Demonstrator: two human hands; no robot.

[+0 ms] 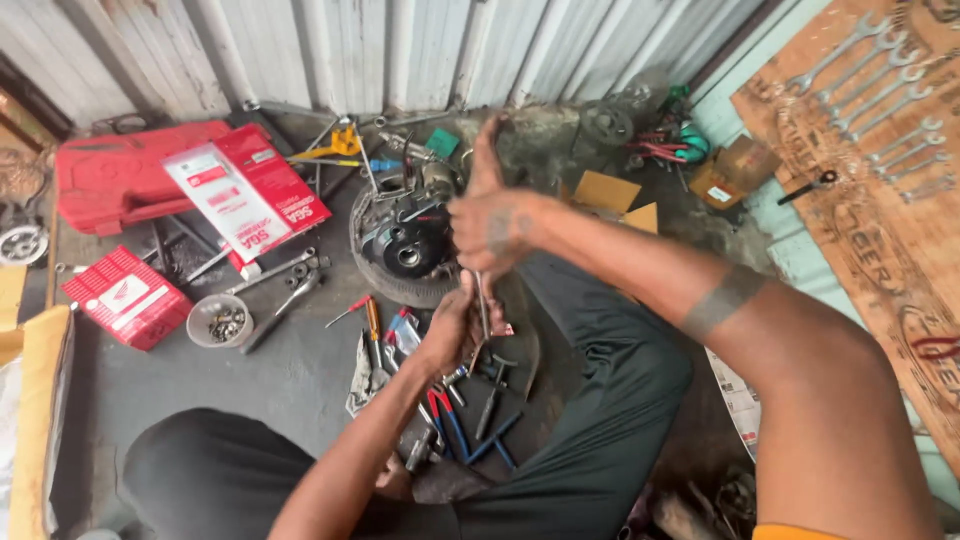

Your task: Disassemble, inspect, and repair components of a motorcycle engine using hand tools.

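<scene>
My right hand [492, 228] is closed around the top of a thin metal rod tool [483, 303], thumb pointing up. Below it, my left hand [452, 332] grips the lower part of the same rod. Both hands are held in front of a dark engine part [408, 243] that rests on a tyre [392, 288] on the floor. The rod's lower end is hidden by my left hand.
Pliers and screwdrivers [448, 420] lie by my knees. Left are a bowl of bolts [220, 320], red boxes [127, 297] [247, 190], a red case [120, 170] and a ratchet [283, 300]. Spanners [880, 90] hang on a wooden board at the right. A corrugated metal wall [400, 50] is behind.
</scene>
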